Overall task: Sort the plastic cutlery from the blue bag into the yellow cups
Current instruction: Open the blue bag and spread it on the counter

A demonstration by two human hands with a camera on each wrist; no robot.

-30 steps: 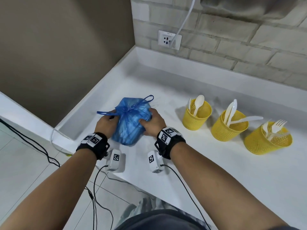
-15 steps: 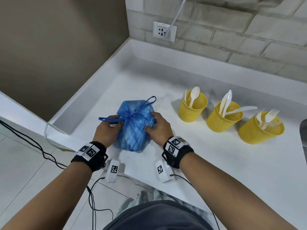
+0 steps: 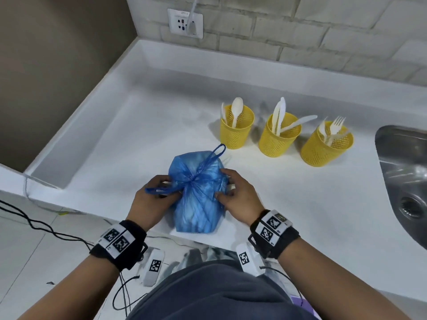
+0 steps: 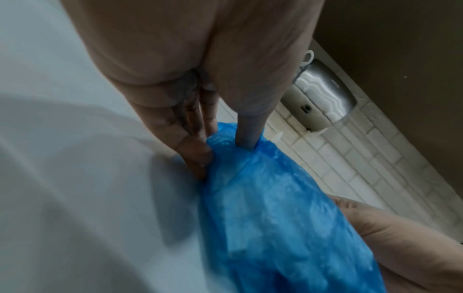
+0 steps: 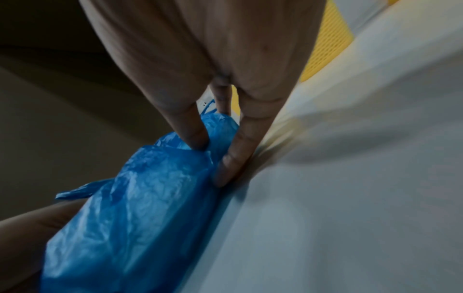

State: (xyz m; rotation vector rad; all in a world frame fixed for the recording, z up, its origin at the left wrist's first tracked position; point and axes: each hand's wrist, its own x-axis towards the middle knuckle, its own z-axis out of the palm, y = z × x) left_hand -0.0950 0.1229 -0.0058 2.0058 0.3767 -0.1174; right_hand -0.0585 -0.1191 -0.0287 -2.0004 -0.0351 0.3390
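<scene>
A knotted blue bag [image 3: 196,199] lies on the white counter [image 3: 143,139] close to its front edge. My left hand [image 3: 165,189] pinches it beside the knot, by one loop handle. My right hand [image 3: 225,184] grips its right side, thumb on top. In the left wrist view the thumb and fingers of the left hand [image 4: 223,158] dig into the bag [image 4: 275,228]. In the right wrist view the right hand [image 5: 210,164] squeezes the bag [image 5: 130,218]. Three yellow mesh cups stand behind: one with spoons [image 3: 236,129], one with knives [image 3: 277,139], one with forks [image 3: 323,148].
A steel sink [image 3: 404,181] is set into the counter at the right. A wall socket [image 3: 184,23] with a white cable sits on the brick wall behind. The counter has a raised rim at back and left. Black cables [image 3: 46,229] trail on the floor.
The bag has come nearer the counter's front edge between both hands, which keep their hold. The view has tilted down and right, bringing the sink into sight.
</scene>
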